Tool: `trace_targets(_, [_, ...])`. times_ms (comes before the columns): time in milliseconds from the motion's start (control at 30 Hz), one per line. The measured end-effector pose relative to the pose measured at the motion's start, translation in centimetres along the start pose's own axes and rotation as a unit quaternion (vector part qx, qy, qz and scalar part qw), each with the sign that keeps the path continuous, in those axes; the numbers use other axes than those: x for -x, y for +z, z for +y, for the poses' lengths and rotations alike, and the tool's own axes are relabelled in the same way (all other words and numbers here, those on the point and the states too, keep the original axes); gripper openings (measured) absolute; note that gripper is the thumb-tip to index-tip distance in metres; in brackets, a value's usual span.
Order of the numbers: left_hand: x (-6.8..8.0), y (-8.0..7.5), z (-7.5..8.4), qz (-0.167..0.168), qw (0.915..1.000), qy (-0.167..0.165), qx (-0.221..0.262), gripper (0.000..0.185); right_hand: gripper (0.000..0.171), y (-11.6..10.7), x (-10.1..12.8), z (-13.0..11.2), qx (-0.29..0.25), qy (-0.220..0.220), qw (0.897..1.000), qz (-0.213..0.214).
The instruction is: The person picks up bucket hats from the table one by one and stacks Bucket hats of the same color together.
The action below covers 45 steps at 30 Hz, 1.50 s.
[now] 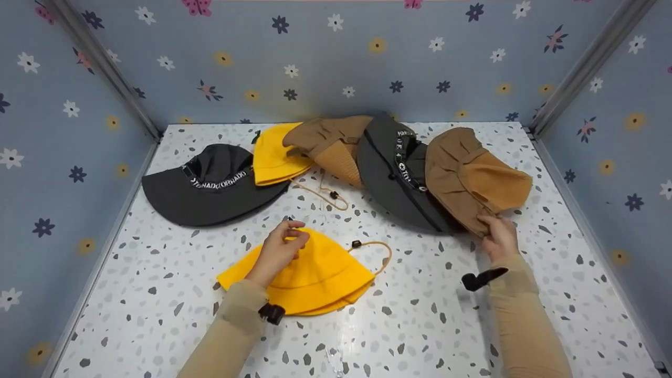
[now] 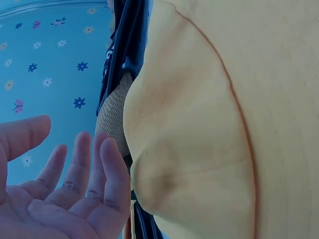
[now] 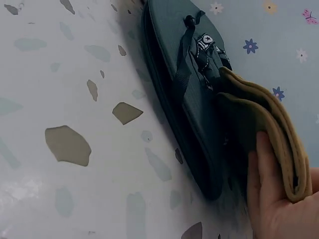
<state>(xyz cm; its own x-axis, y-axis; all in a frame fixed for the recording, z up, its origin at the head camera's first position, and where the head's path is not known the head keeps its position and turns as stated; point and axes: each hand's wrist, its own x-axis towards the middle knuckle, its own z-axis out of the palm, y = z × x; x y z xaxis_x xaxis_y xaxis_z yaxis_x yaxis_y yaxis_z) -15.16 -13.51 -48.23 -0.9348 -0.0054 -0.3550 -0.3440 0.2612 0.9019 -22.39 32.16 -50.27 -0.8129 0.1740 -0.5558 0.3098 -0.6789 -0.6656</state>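
A yellow bucket hat [image 1: 320, 278] with a tan cord lies on the speckled table near the front. My left hand [image 1: 281, 247] rests over its crown. In the left wrist view the left hand [image 2: 75, 179] is relaxed with straight fingers and holds nothing, right beside the yellow hat [image 2: 214, 124]. My right hand [image 1: 499, 236] pinches the near brim edge of a brown hat [image 1: 472, 173], which lies on a dark grey hat [image 1: 394, 178]. In the right wrist view the right hand [image 3: 274, 199] has its fingers along the folded brown hat [image 3: 259, 109], above the dark grey hat [image 3: 184, 99].
A black hat with a lettered band [image 1: 210, 184] lies at the left. Behind it are a second yellow hat [image 1: 273, 157] and another brown hat [image 1: 331, 142]. A loose cord [image 1: 325, 194] trails mid-table. Floral walls enclose the speckled table [image 1: 420, 325] on three sides.
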Motion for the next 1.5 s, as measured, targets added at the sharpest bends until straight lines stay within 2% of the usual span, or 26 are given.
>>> trace_targets(100, [0.0, 0.7, 0.5, -0.01, 0.9999, 0.003, 0.002, 0.035, 0.054, 0.2, 0.2, -0.1, 0.034, -0.015, 0.999, 0.006])
trace_targets(200, [-0.1, 1.5, 1.1, -0.019, 0.9998, -0.002, 0.007, 0.036, 0.061, 0.3, 0.4, -0.1, 0.036, -0.021, 0.999, 0.002])
trace_targets(300, [-0.2, 2.3, 1.6, -0.025, 0.9996, -0.005, 0.009, 0.037, 0.062, 0.4, 0.5, -0.1, 0.032, -0.034, 0.999, -0.003])
trace_targets(467, [-0.5, 3.4, 1.7, -0.035, 0.9993, -0.001, 0.012, 0.036, 0.071, 0.9, 0.8, 0.0, 0.032, -0.068, 0.997, -0.014])
trace_targets(533, [-0.5, 3.6, 1.6, -0.035, 0.9993, -0.005, 0.012, 0.038, 0.074, 1.3, 1.0, 0.1, 0.017, -0.077, 0.997, -0.022])
trace_targets(667, [-0.4, 3.7, 1.3, -0.032, 0.9993, -0.011, 0.014, 0.041, 0.072, 2.1, 1.3, 0.3, -0.055, -0.093, 0.994, -0.034])
trace_targets(800, [-0.6, 3.9, 1.1, -0.036, 0.999, -0.012, 0.022, 0.044, 0.071, 2.9, 1.9, 0.3, -0.14, -0.107, 0.983, -0.052])
trace_targets(933, [-0.8, 4.3, 1.1, -0.038, 0.9988, -0.016, 0.027, 0.045, 0.076, 3.8, 2.7, 0.0, -0.197, -0.111, 0.971, -0.081])
trace_targets(1133, [-0.9, 4.8, 1.4, -0.04, 0.9983, -0.019, 0.038, 0.044, 0.069, 5.5, 4.3, -0.2, -0.228, -0.131, 0.959, -0.103])
trace_targets(1300, [-0.7, 5.2, 1.9, -0.067, 0.9952, -0.009, 0.07, 0.045, 0.065, 6.6, 5.6, 0.0, -0.233, -0.135, 0.955, -0.122])
trace_targets(1400, [-0.9, 5.5, 2.3, -0.094, 0.9895, -0.003, 0.11, 0.048, 0.059, 7.1, 6.3, 0.2, -0.233, -0.137, 0.954, -0.133])
trace_targets(1500, [-1.3, 5.9, 2.9, -0.122, 0.9801, 0.001, 0.157, 0.05, 0.056, 7.4, 6.9, 0.5, -0.235, -0.14, 0.951, -0.145])
